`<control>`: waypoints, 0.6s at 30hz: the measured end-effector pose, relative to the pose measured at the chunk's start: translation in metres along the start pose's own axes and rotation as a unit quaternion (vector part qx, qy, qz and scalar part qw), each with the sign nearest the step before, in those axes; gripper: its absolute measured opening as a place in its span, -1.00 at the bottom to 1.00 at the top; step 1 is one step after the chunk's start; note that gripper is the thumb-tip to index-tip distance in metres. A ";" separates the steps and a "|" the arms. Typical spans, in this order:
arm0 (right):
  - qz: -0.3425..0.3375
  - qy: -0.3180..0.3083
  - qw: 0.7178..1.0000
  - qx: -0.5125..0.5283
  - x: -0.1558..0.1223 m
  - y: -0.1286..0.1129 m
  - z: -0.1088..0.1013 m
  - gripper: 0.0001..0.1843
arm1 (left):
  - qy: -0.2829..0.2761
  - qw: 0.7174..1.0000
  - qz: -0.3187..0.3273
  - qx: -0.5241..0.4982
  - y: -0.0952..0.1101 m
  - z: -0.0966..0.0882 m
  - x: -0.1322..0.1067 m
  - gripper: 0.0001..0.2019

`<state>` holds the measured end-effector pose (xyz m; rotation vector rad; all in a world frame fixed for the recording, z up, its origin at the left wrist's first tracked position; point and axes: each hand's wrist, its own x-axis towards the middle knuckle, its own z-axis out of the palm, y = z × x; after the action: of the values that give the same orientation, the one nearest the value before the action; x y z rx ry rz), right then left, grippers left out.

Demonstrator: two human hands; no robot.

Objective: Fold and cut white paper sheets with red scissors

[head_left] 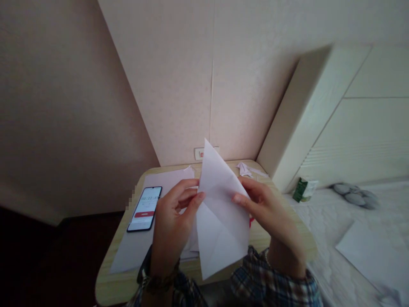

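I hold a white sheet of paper (220,213), creased and folded to a point at the top, upright above a small wooden table (128,273). My left hand (174,217) grips its left edge, thumb and fingers closed on it. My right hand (265,204) pinches the right edge, fingers curled on the paper. Both wrists show plaid sleeves; the left wears a watch or bracelet.
A phone (145,209) with a lit timer screen lies on flat paper sheets (134,247) at the table's left. A small folded paper piece (244,169) sits at the far edge. A bed on the right carries a white sheet (367,251), a green carton (302,189) and grey objects (353,196).
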<state>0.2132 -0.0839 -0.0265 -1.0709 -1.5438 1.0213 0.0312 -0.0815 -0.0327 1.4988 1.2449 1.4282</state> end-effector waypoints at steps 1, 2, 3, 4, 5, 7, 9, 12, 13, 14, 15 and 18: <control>-0.012 -0.003 1.000 -0.006 0.000 -0.001 -0.001 -0.65 | 0.005 1.000 -0.001 -0.006 0.000 -0.001 0.000 -0.89; -0.024 -0.001 1.000 -0.011 0.000 -0.001 -0.002 -0.61 | 0.007 1.000 -0.004 -0.014 -0.001 -0.002 0.001 -0.88; -0.034 0.005 0.999 -0.013 0.000 -0.001 -0.002 -0.58 | 0.005 1.000 -0.007 -0.023 -0.001 -0.003 0.001 -0.88; -0.041 0.012 0.999 -0.011 0.000 -0.001 -0.002 -0.57 | 0.001 0.999 -0.010 -0.031 -0.002 -0.004 0.001 -0.87; -0.044 0.019 0.999 -0.005 0.000 -0.001 -0.001 -0.58 | -0.003 0.999 -0.012 -0.039 -0.002 -0.004 0.002 -0.87; -0.039 0.030 0.999 0.013 0.000 0.000 0.000 -0.61 | -0.008 0.998 -0.014 -0.054 -0.002 -0.004 0.002 -0.87; -0.027 0.036 0.999 0.030 0.000 0.001 0.000 -0.65 | -0.016 0.997 -0.023 -0.072 -0.002 -0.003 0.001 -0.86; -0.015 0.049 0.998 0.043 -0.001 0.002 0.001 -0.70 | -0.038 0.994 -0.045 -0.096 -0.001 -0.002 0.001 -0.86; -0.010 0.054 0.997 0.044 -0.001 0.002 0.000 -0.71 | -0.044 0.993 -0.053 -0.098 0.000 -0.003 0.001 -0.86; -0.007 0.058 0.997 0.043 -0.001 0.002 0.000 -0.71 | -0.048 0.992 -0.057 -0.100 0.000 -0.003 0.001 -0.86; -0.003 0.061 0.997 0.041 -0.001 0.002 0.000 -0.72 | -0.048 0.992 -0.058 -0.101 0.000 -0.003 0.001 -0.86; 0.003 0.069 0.997 0.033 -0.001 0.002 0.001 -0.73 | -0.053 0.992 -0.056 -0.103 -0.002 -0.004 0.002 -0.87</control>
<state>0.2131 -0.0840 -0.0288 -1.0787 -1.3886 0.9753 0.0267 -0.0796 -0.0333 1.3272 1.0662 1.3401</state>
